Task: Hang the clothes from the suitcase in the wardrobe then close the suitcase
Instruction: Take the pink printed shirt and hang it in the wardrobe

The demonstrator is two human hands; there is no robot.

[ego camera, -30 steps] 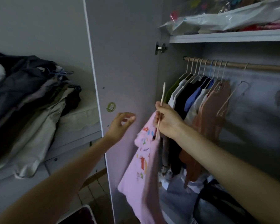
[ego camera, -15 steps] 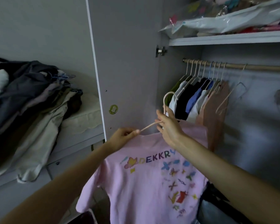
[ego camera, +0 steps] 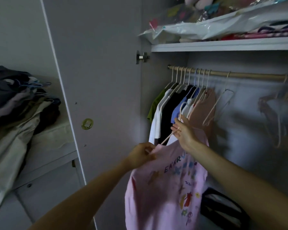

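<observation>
A pink T-shirt (ego camera: 166,188) with coloured print hangs on a cream hanger (ego camera: 181,110) in front of the open wardrobe. My right hand (ego camera: 184,131) grips the hanger just below its hook. At the shirt's left shoulder, my left hand (ego camera: 140,156) pinches the fabric and the hanger's end. The wooden rail (ego camera: 239,74) runs above and behind, with several hung garments (ego camera: 176,107) at its left end. The suitcase is out of view.
The wardrobe door (ego camera: 98,80) stands open to the left of my hands. An empty hanger (ego camera: 218,105) hangs on the rail, more hangers (ego camera: 281,113) at far right. A shelf (ego camera: 223,45) above holds bagged items. Piled clothes (ego camera: 15,113) lie at left. A dark bag (ego camera: 223,211) sits on the wardrobe floor.
The shirt turned from edge-on to facing me, and my left hand took hold of its shoulder. Both hands with the shirt have moved closer to the hung garments.
</observation>
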